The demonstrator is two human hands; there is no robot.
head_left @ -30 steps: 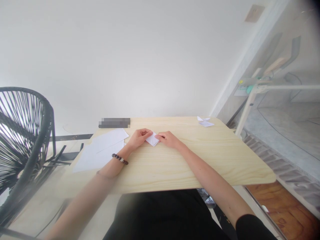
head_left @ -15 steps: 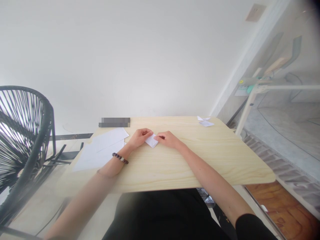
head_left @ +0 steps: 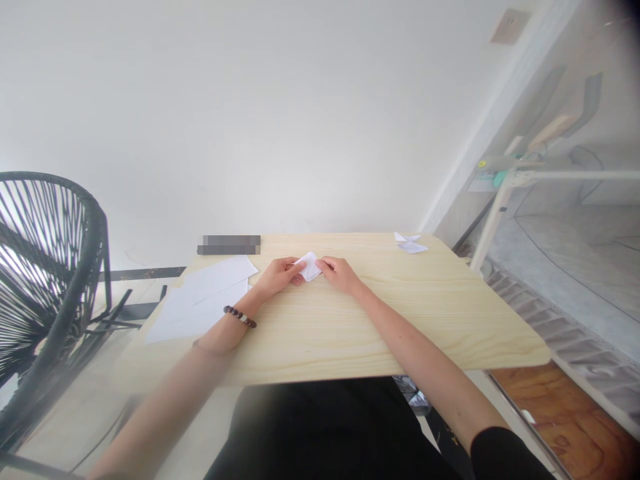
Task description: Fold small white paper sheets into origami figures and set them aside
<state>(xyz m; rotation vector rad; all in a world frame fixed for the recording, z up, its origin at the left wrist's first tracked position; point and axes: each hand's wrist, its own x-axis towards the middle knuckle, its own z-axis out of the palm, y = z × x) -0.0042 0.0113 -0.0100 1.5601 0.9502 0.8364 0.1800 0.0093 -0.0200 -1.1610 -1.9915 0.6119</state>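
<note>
- And here we are, dead centre: the folded white paper (head_left: 311,267), pinched between two hands, face turned up.
- Left hand (head_left: 280,276) now: thumb on top, other fingers curled beneath, nearly closed on the paper's left side.
- Over to the right hand (head_left: 343,275), thumb and bent fingers drawn together, nipping the opposite edge.
- Whether the paper touches the desk (head_left: 425,320) below, I cannot tell from here.
- Beaded bracelet (head_left: 240,317) on the left wrist!
- Just left of the hands, white sheets (head_left: 200,300) lie flat, overlapping, any writing on them too faint to make out.
- Beyond those sheets, farther away than the left hand, a dark object (head_left: 229,245), pixelated, so whatever it carries stays hidden.
- Out past the right hand, near the far edge, small folded papers (head_left: 412,247) sit close together.
- Farther right, a label (head_left: 483,181) with turquoise marks, too small to read.
</note>
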